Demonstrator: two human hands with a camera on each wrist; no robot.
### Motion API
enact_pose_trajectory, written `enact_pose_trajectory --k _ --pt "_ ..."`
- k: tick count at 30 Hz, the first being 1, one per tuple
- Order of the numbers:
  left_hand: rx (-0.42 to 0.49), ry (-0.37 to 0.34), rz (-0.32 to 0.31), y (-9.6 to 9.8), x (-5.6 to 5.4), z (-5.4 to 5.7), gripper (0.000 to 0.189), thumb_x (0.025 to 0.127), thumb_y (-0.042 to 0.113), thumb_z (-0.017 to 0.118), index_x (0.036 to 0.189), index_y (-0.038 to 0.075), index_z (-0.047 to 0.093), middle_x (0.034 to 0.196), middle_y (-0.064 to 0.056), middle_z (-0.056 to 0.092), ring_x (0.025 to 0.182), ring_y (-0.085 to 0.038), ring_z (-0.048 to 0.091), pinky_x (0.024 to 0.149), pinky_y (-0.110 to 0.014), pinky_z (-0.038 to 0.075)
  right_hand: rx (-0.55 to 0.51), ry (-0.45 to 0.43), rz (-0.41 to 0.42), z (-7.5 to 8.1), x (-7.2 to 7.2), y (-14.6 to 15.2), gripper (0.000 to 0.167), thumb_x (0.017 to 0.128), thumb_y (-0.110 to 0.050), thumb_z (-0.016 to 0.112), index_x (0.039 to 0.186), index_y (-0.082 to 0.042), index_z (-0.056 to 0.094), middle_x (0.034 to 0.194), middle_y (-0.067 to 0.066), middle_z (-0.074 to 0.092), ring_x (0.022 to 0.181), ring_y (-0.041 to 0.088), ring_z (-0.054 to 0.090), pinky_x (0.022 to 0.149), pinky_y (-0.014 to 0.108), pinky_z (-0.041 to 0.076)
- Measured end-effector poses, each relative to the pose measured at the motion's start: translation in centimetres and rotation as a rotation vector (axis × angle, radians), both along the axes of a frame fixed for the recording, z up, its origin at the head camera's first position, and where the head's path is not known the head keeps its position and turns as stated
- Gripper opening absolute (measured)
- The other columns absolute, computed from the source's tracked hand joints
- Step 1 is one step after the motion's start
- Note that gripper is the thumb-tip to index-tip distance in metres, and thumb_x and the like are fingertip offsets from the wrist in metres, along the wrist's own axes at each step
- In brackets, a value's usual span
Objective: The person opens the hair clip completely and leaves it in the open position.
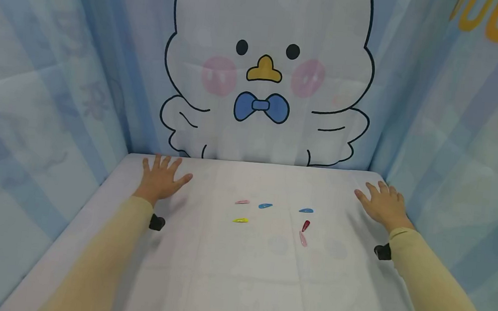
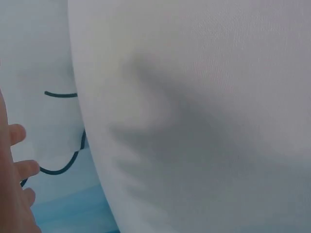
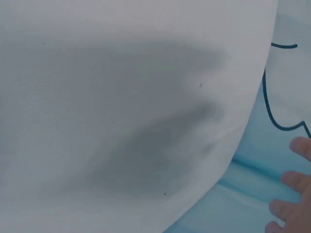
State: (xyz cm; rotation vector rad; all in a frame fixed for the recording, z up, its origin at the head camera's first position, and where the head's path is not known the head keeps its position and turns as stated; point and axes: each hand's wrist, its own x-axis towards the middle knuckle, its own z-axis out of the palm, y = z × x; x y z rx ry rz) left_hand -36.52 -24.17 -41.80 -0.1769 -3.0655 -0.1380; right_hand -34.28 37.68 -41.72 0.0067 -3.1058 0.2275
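Both hands are spread wide and hold nothing. My left hand point(image 1: 158, 181) hovers over the far left of the white table, its fingers point(image 2: 25, 170) partly visible in the left wrist view. Over the far right is my right hand point(image 1: 385, 206), with its fingers point(image 3: 295, 182) at the edge of the right wrist view. Between them lie several small hair clips: a pink clip point(image 1: 242, 202), a blue clip point(image 1: 265, 205), a yellow clip point(image 1: 240, 220), a second blue clip point(image 1: 306, 210), a dark red clip point(image 1: 306, 225) and a second pink clip point(image 1: 303, 239).
The white table point(image 1: 235, 294) is enclosed by pale blue curtains point(image 1: 22, 78) on the left, right and back. A cartoon bird with a blue bow tie is printed on the back curtain point(image 1: 271, 17). Each wrist carries a small black camera point(image 1: 157, 223).
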Motion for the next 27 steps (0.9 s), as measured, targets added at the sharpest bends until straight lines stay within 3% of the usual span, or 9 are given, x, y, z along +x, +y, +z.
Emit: enact_pose_trajectory --k 7,14,21,27 --pt "-0.022 -0.017 -0.031 2.8 -0.2 0.5 0.075 0.105 0.062 0.039 0.151 0.003 0.049 0.157 -0.028 0.042 0.152 -0.052 0.023 0.120 -0.073 0.005 0.006 0.121 0.030 0.7 0.2 -1.6 0.072 0.107 -0.050 0.044 0.153 0.006 0.036 0.154 0.040 0.029 0.137 0.065 0.029 0.110 0.077 0.024" --pt "-0.080 -0.065 -0.063 6.7 0.4 -0.8 0.057 0.108 0.052 0.043 0.131 0.005 0.064 0.134 -0.021 0.061 0.126 -0.044 0.054 0.109 -0.062 0.042 -0.040 0.242 0.030 1.3 1.3 -5.2 0.061 0.102 -0.036 0.056 0.149 0.002 0.046 0.147 0.037 0.042 0.127 0.062 0.043 0.101 0.075 0.035" --pt "-0.028 -0.155 -0.076 10.6 1.9 -3.4 0.035 0.103 0.043 0.060 0.115 0.011 0.070 0.107 -0.007 0.067 0.100 -0.028 0.058 0.096 -0.048 0.050 -0.030 0.278 0.042 0.9 2.9 -9.2 0.054 0.100 -0.033 0.059 0.142 0.001 0.055 0.144 0.034 0.050 0.123 0.058 0.052 0.098 0.073 0.043" --pt "0.055 -0.176 -0.159 13.3 3.0 -3.3 0.022 0.100 0.036 0.067 0.104 0.015 0.071 0.094 0.000 0.065 0.088 -0.020 0.055 0.086 -0.041 0.049 -0.033 0.279 0.093 1.1 4.5 -11.9 0.048 0.099 -0.033 0.062 0.135 -0.002 0.064 0.141 0.031 0.056 0.121 0.055 0.057 0.096 0.069 0.045"
